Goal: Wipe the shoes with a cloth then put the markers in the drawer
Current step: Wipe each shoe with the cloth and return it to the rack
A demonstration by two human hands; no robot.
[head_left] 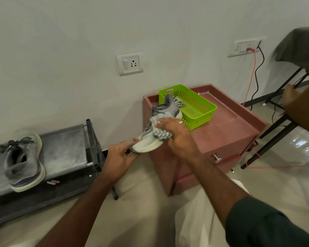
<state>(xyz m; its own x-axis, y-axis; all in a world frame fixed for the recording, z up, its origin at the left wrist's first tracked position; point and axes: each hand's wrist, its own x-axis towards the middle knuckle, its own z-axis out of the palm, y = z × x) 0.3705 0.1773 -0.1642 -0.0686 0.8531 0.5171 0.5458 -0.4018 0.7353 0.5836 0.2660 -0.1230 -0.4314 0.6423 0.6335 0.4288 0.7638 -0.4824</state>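
Nearest, at lower right, a dark green sleeve [268, 223] on the right arm, with pale trousers [194, 216] beneath. Right hand [178, 136] pressing a crumpled grey-and-white checked cloth [161, 130] against the side of a grey knit running shoe with thick white sole [159, 122], fingers [165, 122] closed over the cloth. Left hand [120, 157] gripping the toe end of that shoe from below, fingers [132, 141] curled shut around the sole tip. Shoe held in the air, tilted, heel up, in front of a low pink cabinet with a rimmed top [227, 125]. On the cabinet top, a lime green perforated plastic basket [198, 108], just behind the held shoe. Round metal drawer knob [217, 157] on the cabinet front, the drawer seeming closed. At left, a second grey running shoe with white sole [23, 159] lying on a dark grey metal shoe rack shelf [64, 150], well apart from the hands. White wall socket [130, 63] above. Markers not clearly visible
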